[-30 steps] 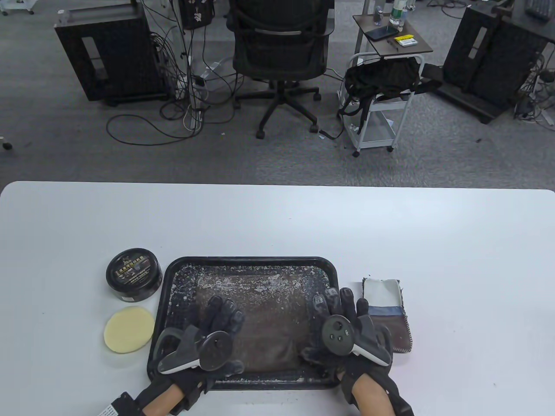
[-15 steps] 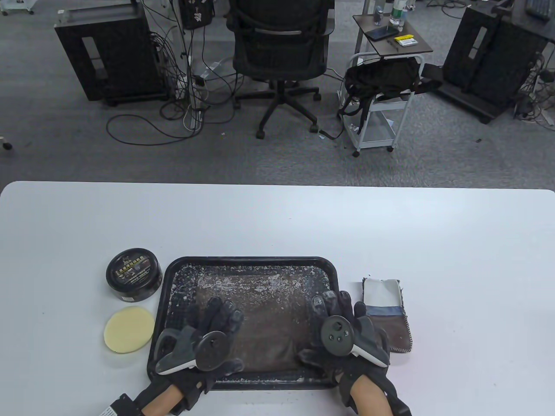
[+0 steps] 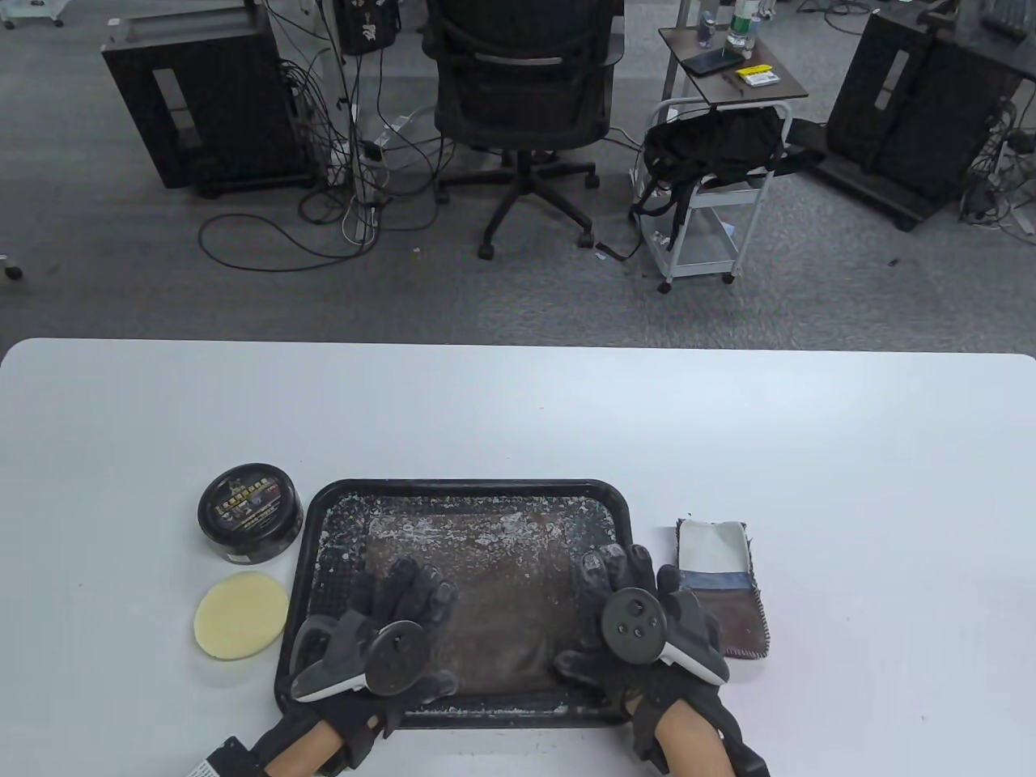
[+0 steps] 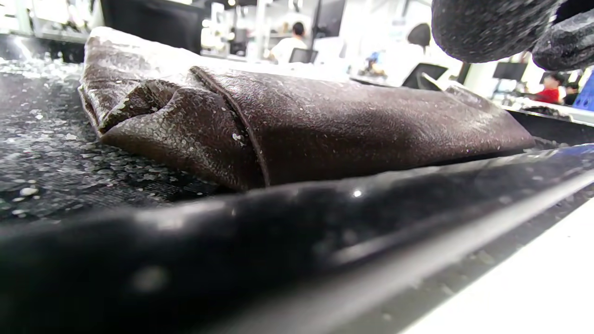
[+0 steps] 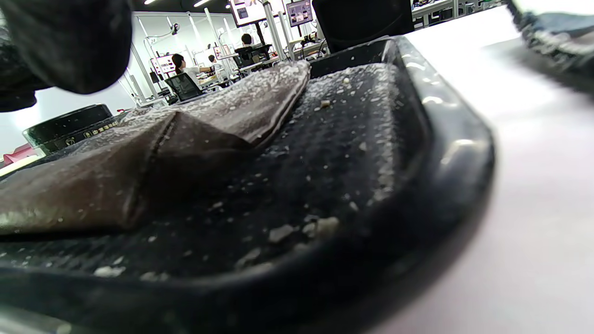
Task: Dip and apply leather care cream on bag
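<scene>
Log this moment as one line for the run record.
left hand: open over bag | right hand: open at tray edge | jar: lid on | sponge: untouched

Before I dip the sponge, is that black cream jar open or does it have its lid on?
Lid on. The cream jar shows its printed black lid from above, no cream visible, and neither hand touches it.

- One black rectangular plastic tray [image 3: 324,518], flecked with white crumbs.
- One flat brown leather bag [image 3: 494,599] lying in the tray.
- One round black tin of leather care cream [image 3: 250,511], lid on.
- One round pale yellow sponge pad [image 3: 240,615].
- One folded cloth [image 3: 724,579], white, blue and brown.
- Two dark gloved hands: left hand [image 3: 388,627], right hand [image 3: 639,619].
</scene>
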The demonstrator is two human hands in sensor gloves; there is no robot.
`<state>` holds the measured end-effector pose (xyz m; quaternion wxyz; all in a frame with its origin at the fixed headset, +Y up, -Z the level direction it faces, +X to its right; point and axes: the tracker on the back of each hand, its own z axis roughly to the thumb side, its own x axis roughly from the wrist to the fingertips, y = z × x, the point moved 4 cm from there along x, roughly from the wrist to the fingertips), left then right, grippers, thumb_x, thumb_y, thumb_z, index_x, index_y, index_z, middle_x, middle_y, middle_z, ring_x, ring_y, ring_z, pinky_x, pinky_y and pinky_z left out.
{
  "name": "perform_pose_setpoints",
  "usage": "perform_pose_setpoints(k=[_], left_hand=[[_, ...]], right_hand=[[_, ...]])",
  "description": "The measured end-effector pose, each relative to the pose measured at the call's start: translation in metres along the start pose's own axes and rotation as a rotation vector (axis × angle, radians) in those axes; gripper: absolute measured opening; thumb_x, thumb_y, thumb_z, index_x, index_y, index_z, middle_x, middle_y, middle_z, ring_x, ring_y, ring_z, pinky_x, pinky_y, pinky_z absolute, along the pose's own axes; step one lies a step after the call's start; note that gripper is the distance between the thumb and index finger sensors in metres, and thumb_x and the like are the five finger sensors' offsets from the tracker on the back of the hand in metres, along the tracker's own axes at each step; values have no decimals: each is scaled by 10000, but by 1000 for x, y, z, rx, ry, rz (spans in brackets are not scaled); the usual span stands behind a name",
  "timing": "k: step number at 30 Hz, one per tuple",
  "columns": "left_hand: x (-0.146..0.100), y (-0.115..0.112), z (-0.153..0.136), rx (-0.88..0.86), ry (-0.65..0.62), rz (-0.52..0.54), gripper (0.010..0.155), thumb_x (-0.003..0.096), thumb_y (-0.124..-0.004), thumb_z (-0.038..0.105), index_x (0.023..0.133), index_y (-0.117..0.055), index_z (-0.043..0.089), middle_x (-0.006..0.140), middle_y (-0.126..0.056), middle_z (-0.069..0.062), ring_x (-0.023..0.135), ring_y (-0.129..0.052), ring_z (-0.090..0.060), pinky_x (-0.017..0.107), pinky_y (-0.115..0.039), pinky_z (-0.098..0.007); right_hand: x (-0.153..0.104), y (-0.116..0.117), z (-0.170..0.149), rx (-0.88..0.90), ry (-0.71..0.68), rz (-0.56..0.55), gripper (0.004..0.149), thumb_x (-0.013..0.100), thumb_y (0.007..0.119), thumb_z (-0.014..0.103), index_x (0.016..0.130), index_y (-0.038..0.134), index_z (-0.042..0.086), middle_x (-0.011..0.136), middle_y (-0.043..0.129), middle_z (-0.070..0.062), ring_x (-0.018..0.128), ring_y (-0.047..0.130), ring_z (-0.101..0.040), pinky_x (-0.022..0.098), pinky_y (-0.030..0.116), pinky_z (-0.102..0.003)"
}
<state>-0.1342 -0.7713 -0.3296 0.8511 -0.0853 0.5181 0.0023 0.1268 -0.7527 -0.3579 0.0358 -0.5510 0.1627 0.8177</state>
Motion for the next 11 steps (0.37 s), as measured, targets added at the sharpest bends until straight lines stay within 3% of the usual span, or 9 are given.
perform_pose_setpoints(k=[11], left_hand=[[-2,-1,1,-2,-4,-1,937,383,-725,659,1031,-131,332,1156,-118,14,1106,-137,-321,763,-225,-675]], right_hand=[[0,1,1,13,-8,1,1062,406,789,575,1051,40,186,1096,5,-166,968,-29,-473,602,-6,-655]])
